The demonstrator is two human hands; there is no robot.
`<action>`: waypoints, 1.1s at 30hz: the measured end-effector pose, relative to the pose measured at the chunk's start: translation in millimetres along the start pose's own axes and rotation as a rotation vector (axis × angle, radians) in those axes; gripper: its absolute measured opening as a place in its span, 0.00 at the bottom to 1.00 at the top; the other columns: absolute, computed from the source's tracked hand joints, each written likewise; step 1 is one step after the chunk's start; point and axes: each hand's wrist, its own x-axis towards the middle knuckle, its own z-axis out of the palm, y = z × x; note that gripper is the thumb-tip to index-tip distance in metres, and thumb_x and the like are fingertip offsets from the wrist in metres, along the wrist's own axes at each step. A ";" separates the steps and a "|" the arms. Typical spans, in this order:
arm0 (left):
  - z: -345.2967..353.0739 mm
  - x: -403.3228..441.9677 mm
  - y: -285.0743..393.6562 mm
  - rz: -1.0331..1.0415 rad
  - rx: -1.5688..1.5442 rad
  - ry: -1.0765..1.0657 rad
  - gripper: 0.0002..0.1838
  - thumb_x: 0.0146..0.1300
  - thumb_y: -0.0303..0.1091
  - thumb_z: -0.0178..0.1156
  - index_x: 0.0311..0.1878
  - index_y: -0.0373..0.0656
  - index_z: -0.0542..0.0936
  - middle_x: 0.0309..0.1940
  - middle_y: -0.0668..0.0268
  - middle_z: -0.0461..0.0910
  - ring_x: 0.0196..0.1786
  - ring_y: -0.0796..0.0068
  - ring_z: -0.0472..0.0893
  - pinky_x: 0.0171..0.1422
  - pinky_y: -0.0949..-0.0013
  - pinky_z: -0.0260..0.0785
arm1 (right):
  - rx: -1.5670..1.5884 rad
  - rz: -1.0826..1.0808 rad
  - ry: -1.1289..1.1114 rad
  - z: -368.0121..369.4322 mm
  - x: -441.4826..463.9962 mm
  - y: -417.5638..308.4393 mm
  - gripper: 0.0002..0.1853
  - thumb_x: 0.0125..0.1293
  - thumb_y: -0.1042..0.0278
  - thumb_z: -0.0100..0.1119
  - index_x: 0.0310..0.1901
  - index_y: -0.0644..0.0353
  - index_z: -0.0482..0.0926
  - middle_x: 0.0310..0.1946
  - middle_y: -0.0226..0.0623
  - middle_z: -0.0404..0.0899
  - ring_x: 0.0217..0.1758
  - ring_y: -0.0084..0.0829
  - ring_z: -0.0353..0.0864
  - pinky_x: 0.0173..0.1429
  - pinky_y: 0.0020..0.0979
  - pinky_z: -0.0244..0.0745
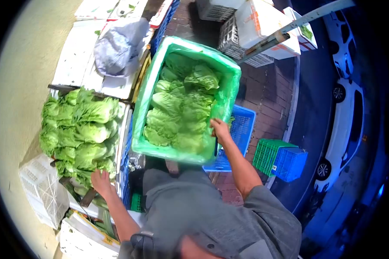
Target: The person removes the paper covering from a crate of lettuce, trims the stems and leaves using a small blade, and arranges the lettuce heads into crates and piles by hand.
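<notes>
My left hand (101, 183) is at the near edge of a stack of green lettuce heads (90, 131), its fingers slightly apart against the leaves. The stack lies on the stand to the left. My right hand (221, 130) is closed at the right side of a crate lined with green plastic (227, 88). A thin dark piece (215, 146) shows just below its fingers; what it is I cannot make out. Inside the lined crate, more lettuce heads (179, 103) lie in rows.
A blue crate (244, 118) stands lower, behind the lined one. Green (263, 156) and blue (291, 163) baskets sit near the kerb. White foam boxes (263, 26) and a metal pole (272, 41) are at upper right. A grey cloth-like bundle (119, 47) lies upper left.
</notes>
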 end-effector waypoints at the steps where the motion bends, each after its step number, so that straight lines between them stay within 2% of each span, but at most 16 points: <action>1: 5.6 -13.2 -1.0 0.010 0.080 -0.049 0.19 0.71 0.33 0.56 0.61 0.36 0.70 0.47 0.59 0.77 0.43 0.66 0.78 0.47 0.67 0.74 | 0.055 -0.016 0.023 -0.3 17.4 -9.5 0.21 0.69 0.58 0.58 0.56 0.65 0.74 0.35 0.35 0.77 0.15 0.21 0.66 0.26 0.33 0.73; 3: 11.6 -28.9 -8.0 0.041 0.243 -0.143 0.18 0.70 0.35 0.58 0.59 0.37 0.71 0.46 0.57 0.77 0.43 0.67 0.78 0.46 0.68 0.75 | 0.156 -0.052 0.079 3.8 57.9 -28.5 0.20 0.69 0.60 0.58 0.55 0.64 0.73 0.34 0.36 0.76 0.15 0.22 0.65 0.25 0.34 0.73; 4: 18.2 -38.3 -15.2 -0.006 0.204 -0.205 0.15 0.71 0.33 0.56 0.57 0.37 0.72 0.42 0.60 0.78 0.38 0.73 0.77 0.41 0.72 0.74 | 0.201 -0.071 0.114 5.8 80.0 -36.2 0.19 0.69 0.60 0.57 0.54 0.64 0.72 0.33 0.36 0.76 0.14 0.23 0.64 0.24 0.35 0.73; 7: 35.8 -57.3 -39.9 -0.103 0.311 -0.411 0.14 0.72 0.32 0.56 0.55 0.36 0.72 0.38 0.62 0.78 0.33 0.75 0.77 0.37 0.75 0.74 | 0.119 -0.140 0.305 5.8 166.5 -31.1 0.14 0.67 0.63 0.56 0.49 0.62 0.73 0.29 0.36 0.73 0.15 0.25 0.65 0.22 0.35 0.72; 10: 45.1 -66.6 -58.4 -0.193 0.381 -0.495 0.14 0.71 0.32 0.56 0.55 0.35 0.72 0.39 0.60 0.79 0.33 0.74 0.80 0.38 0.74 0.76 | -0.171 -0.265 0.483 3.1 229.6 -24.5 0.09 0.65 0.67 0.55 0.45 0.59 0.72 0.26 0.34 0.69 0.15 0.28 0.66 0.20 0.35 0.71; 11: 47.4 -66.6 -60.4 -0.223 0.415 -0.505 0.15 0.71 0.31 0.56 0.56 0.34 0.72 0.40 0.58 0.79 0.34 0.73 0.81 0.38 0.73 0.77 | -0.118 -0.265 0.470 0.7 251.5 -16.9 0.09 0.64 0.69 0.54 0.44 0.58 0.72 0.24 0.34 0.69 0.16 0.29 0.66 0.19 0.34 0.71; 14: 49.9 -57.6 -66.3 -0.274 0.445 -0.524 0.14 0.71 0.30 0.55 0.56 0.33 0.72 0.41 0.56 0.80 0.35 0.73 0.82 0.38 0.74 0.78 | 0.073 -0.142 0.416 11.5 225.6 -48.2 0.09 0.64 0.69 0.54 0.45 0.57 0.73 0.23 0.33 0.69 0.16 0.27 0.66 0.19 0.34 0.72; 18: 66.9 -57.5 -57.9 -0.280 0.448 -0.534 0.15 0.71 0.30 0.55 0.56 0.33 0.73 0.42 0.57 0.80 0.36 0.73 0.81 0.40 0.73 0.78 | 0.277 -0.140 0.263 13.2 207.9 -51.8 0.12 0.68 0.68 0.57 0.51 0.59 0.73 0.25 0.31 0.71 0.16 0.22 0.67 0.20 0.30 0.73; 19: 75.4 -59.9 -55.0 -0.277 0.451 -0.541 0.15 0.70 0.30 0.55 0.56 0.33 0.73 0.42 0.57 0.80 0.37 0.73 0.81 0.41 0.73 0.77 | 0.285 -0.201 0.281 17.2 199.0 -53.4 0.16 0.69 0.66 0.59 0.54 0.63 0.73 0.26 0.31 0.72 0.17 0.21 0.68 0.21 0.29 0.74; 22: 96.2 -58.8 -58.9 -0.251 0.456 -0.639 0.16 0.71 0.32 0.55 0.58 0.35 0.72 0.41 0.59 0.80 0.36 0.72 0.81 0.40 0.73 0.77 | 0.212 -0.301 0.412 27.1 187.6 -60.6 0.19 0.68 0.65 0.60 0.55 0.67 0.72 0.27 0.32 0.73 0.18 0.20 0.68 0.22 0.29 0.75; 23: 105.8 -62.4 -60.5 -0.239 0.451 -0.663 0.17 0.71 0.32 0.56 0.58 0.33 0.72 0.41 0.59 0.80 0.37 0.72 0.81 0.42 0.73 0.77 | 0.215 -0.317 0.392 27.8 178.5 -62.8 0.20 0.68 0.64 0.60 0.55 0.69 0.72 0.28 0.32 0.74 0.19 0.19 0.69 0.24 0.28 0.77; 26: 143.0 -80.1 -67.3 -0.226 0.482 -0.792 0.19 0.70 0.32 0.57 0.58 0.31 0.72 0.42 0.58 0.81 0.39 0.72 0.82 0.44 0.73 0.77 | 0.181 -0.333 0.386 22.3 154.8 -62.6 0.21 0.68 0.63 0.60 0.55 0.70 0.72 0.29 0.31 0.74 0.19 0.19 0.68 0.26 0.28 0.77; 27: 156.9 -88.4 -72.1 -0.268 0.451 -0.844 0.21 0.69 0.33 0.58 0.60 0.30 0.71 0.42 0.57 0.81 0.41 0.71 0.82 0.46 0.73 0.77 | 0.199 -0.356 0.419 21.4 141.1 -60.2 0.16 0.67 0.62 0.61 0.48 0.67 0.76 0.28 0.32 0.75 0.23 0.22 0.72 0.26 0.27 0.73; 30: 202.5 -113.6 -100.6 -0.285 0.486 -1.092 0.28 0.68 0.37 0.61 0.64 0.29 0.68 0.45 0.57 0.81 0.46 0.72 0.81 0.51 0.73 0.75 | 0.241 -0.348 0.360 13.7 86.8 -56.4 0.15 0.67 0.62 0.61 0.47 0.67 0.77 0.29 0.31 0.75 0.23 0.20 0.71 0.26 0.26 0.73; 33: 245.1 -157.9 -124.6 -0.305 0.351 -1.170 0.30 0.67 0.41 0.63 0.64 0.29 0.69 0.49 0.58 0.80 0.52 0.71 0.79 0.60 0.70 0.71 | 0.370 -0.327 0.262 18.1 16.4 -57.0 0.12 0.70 0.64 0.58 0.47 0.65 0.75 0.28 0.28 0.74 0.19 0.18 0.68 0.28 0.27 0.78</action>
